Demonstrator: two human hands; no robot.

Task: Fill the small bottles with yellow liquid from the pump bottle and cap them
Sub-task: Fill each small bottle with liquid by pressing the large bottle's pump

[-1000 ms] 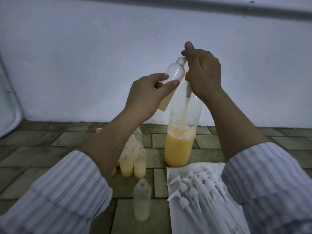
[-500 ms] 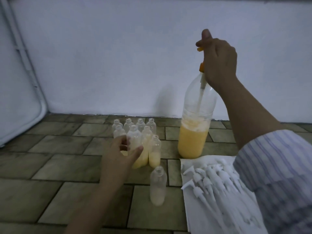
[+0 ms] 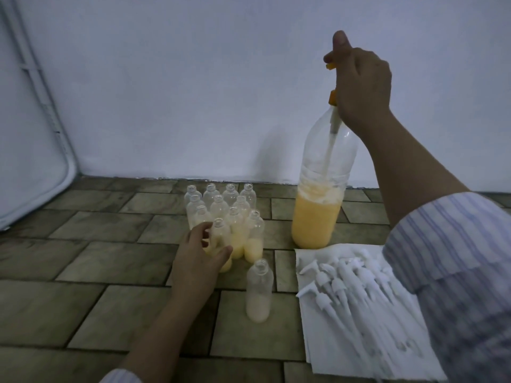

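A tall clear pump bottle, about a third full of yellow liquid, stands on the tiled floor near the wall. My right hand grips its orange pump head at the top. Left of it stands a cluster of small clear bottles, the back ones empty, the front ones partly filled with yellow. My left hand holds one filled small bottle standing at the cluster's front. Another small bottle with pale liquid stands alone nearer to me.
A white sheet at the lower right carries several white pump caps. A white wall runs behind everything. A white rounded panel leans at the far left. Bare floor tiles lie to the left.
My left hand brought the filled small bottle down from the pump nozzle and set it at the front of the cluster. My right hand stayed on the pump head.
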